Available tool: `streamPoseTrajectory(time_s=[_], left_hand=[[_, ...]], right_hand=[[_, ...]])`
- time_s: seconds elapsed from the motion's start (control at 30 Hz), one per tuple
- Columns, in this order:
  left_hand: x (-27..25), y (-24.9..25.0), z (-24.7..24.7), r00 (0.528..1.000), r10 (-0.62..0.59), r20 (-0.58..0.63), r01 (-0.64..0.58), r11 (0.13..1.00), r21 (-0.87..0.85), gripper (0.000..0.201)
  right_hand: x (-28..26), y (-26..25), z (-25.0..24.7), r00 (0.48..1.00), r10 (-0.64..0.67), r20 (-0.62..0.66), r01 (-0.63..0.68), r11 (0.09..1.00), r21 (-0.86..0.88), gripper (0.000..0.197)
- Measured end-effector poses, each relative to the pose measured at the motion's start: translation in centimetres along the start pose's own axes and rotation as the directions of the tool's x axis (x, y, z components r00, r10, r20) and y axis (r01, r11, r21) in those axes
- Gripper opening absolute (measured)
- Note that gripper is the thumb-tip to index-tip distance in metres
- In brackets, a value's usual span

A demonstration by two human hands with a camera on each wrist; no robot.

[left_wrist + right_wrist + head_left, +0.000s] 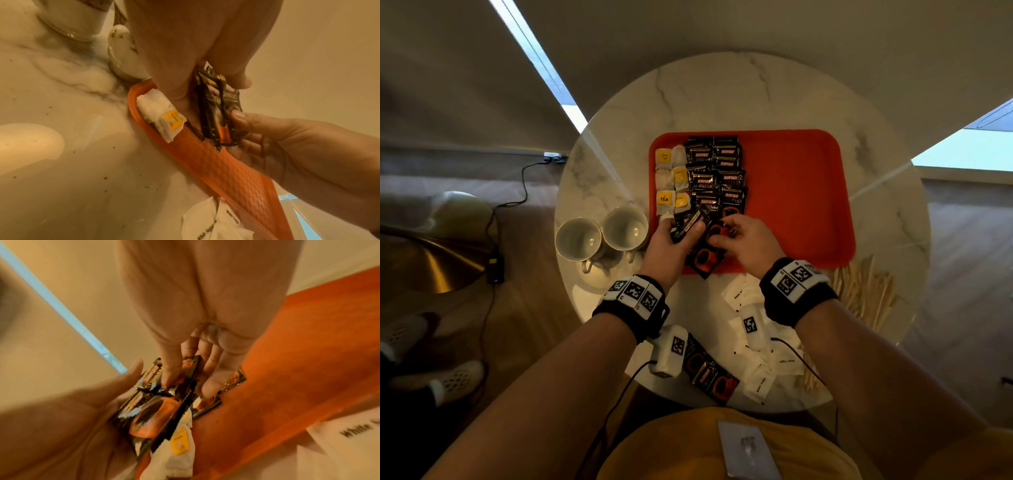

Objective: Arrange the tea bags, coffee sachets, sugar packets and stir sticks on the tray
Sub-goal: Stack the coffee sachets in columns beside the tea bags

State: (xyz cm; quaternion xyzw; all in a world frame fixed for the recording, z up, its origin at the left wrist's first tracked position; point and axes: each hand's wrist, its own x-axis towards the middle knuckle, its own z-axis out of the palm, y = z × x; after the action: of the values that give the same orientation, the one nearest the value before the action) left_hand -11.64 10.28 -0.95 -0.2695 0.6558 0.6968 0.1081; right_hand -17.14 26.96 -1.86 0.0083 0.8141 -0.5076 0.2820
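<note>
An orange tray (pixel 791 192) lies on a round marble table (pixel 722 96). Tea bags (pixel 671 178) line its left side, with black coffee sachets (pixel 717 171) in overlapping rows beside them. My left hand (pixel 681 233) grips a small stack of coffee sachets (pixel 220 110) over the tray's near left corner. My right hand (pixel 732 233) pinches one sachet (pixel 162 386) of that stack between thumb and fingers. More coffee sachets (pixel 709 373) lie on the table near my body. White sugar packets (pixel 760 359) and wooden stir sticks (pixel 866 294) lie off the tray at the near right.
Two white cups (pixel 602 236) stand left of the tray, close to my left hand. The tray's right half (pixel 801 205) is bare orange. A cable (pixel 493 240) runs across the floor at the left. The table edge lies just in front of my body.
</note>
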Motion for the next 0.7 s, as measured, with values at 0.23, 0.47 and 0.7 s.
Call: streamPoseTrajectory(time_s=[0.23, 0.47, 0.7], left_hand=[[0.1, -0.5, -0.5, 0.999, 0.024, -0.037, -0.021, 0.997, 0.079, 0.042], [0.1, -1.2, -1.0, 0.998, -0.008, -0.063, 0.015, 0.994, 0.108, 0.045], [0.0, -1.7, -1.0, 0.996, -0.042, -0.078, 0.051, 0.991, 0.121, 0.051]], right_hand=[[1.0, 0.1, -1.2, 0.986, 0.092, -0.138, -0.086, 0.995, 0.050, 0.014], [3.1, 3.1, -2.3, 0.913, 0.290, -0.287, -0.288, 0.956, 0.048, 0.036], [4.5, 2.5, -1.0, 0.917, 0.214, -0.336, -0.267, 0.956, -0.120, 0.040]])
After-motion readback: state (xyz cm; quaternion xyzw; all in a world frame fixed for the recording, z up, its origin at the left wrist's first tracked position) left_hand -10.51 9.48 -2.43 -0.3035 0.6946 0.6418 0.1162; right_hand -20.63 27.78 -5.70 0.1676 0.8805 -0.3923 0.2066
